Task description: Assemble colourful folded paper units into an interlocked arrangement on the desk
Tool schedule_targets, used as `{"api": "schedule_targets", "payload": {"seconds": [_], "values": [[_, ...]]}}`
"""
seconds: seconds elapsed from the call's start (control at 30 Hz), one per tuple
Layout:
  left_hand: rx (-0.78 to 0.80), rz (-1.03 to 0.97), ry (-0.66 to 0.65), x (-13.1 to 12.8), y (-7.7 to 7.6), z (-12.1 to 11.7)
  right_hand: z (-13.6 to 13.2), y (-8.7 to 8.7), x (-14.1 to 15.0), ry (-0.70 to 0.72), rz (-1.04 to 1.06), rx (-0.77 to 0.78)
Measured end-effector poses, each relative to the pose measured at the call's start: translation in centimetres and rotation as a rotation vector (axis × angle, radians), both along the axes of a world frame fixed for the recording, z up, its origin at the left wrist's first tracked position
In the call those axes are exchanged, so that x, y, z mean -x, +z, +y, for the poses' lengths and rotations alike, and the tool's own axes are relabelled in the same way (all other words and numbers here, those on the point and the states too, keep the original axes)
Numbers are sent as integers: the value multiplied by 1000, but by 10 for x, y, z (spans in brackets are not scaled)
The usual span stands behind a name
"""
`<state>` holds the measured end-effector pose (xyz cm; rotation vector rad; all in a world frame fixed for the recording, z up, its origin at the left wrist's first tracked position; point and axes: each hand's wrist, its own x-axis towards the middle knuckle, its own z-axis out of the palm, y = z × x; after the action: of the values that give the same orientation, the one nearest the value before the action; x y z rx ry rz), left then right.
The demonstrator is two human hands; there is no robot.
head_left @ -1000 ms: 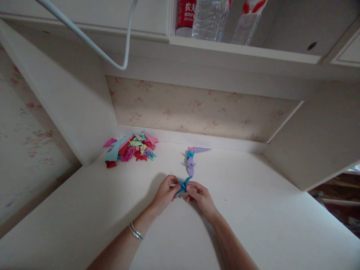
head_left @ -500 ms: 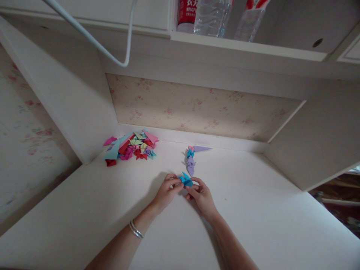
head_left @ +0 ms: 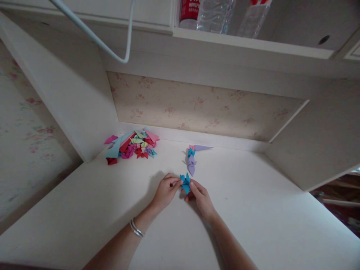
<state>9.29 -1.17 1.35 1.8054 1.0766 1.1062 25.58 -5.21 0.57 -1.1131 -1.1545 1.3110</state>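
A blue folded-paper piece (head_left: 186,184) with pointed flaps is held just above the white desktop, between both hands. My left hand (head_left: 166,190) pinches its left side with thumb and fingertips. On its right side, my right hand (head_left: 200,195) grips it, thumb on top and fingers curled below. Just beyond lies a purple folded-paper piece (head_left: 191,165), its point toward me. Behind that piece come a smaller blue folded piece (head_left: 191,152), a pink one (head_left: 191,147), and a long purple paper spike (head_left: 203,147) reaching right.
A heap of colourful folded paper (head_left: 135,144) lies at the back left of the white desk (head_left: 253,210). Overhead, a shelf (head_left: 253,44) holds clear plastic bottles (head_left: 213,17) and a red-labelled container (head_left: 189,11). A pale bent rod (head_left: 95,39) hangs at upper left.
The blue folded piece has turned in my fingers, so its points now face up and down. My right thumb has shifted onto its top. The other paper pieces stay put.
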Motion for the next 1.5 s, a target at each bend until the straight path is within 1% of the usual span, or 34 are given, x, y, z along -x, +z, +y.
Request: {"api": "schedule_targets", "payload": {"seconds": [0.1, 0.27, 0.47, 0.6, 0.8, 0.9, 1.07, 1.23, 1.37, 1.5], "values": [[18, -20, 9, 0, -2, 1, 0, 0, 1, 36, 0, 0], [57, -61, 10, 0, -5, 2, 0, -2, 1, 47, 1, -18], [150, -97, 31, -1, -1, 1, 0, -5, 1, 33, -20, -15], [157, -92, 29, -1, 1, 0, 0, -5, 1, 34, -29, -16], [131, -89, 33, -1, -5, 3, -1, -1, 1, 20, -59, -18], [142, -89, 35, -1, -6, 3, -1, 1, 2, 8, -56, -15], [208, -140, -14, -1, -2, 1, -1, -1, 1, -30, -51, -11], [244, -149, -33, -1, 1, 1, 0, -1, 0, -38, -14, -14], [285, -175, -22, -2, 1, 0, 0, 0, 2, -45, 32, -4], [301, -172, -15, -2, 1, -1, 0, -1, 1, -40, 22, -20]]}}
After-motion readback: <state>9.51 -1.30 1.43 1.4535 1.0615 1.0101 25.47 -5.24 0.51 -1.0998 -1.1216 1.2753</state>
